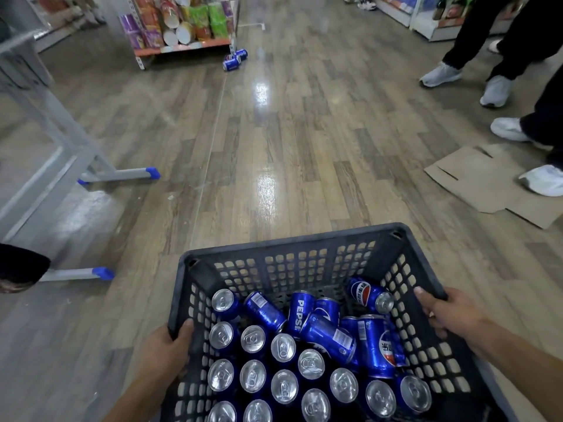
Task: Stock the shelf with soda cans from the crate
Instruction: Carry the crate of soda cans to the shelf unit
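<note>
Black perforated plastic crate (292, 239), matt. Inside it: glossy blue metal soda cans (330, 335), bare silver tops. Beyond crate: glossy wood-look plank floor (274, 141), matt brown cardboard sheet (487, 181).

One black crate (292, 239) holds about twenty-five blue soda cans (283, 348): some seventeen stand upright, about eight lie tipped. Three more loose cans (234, 60) lie on the floor. One flattened cardboard sheet (487, 184). Four white shoes (495, 90).
</note>
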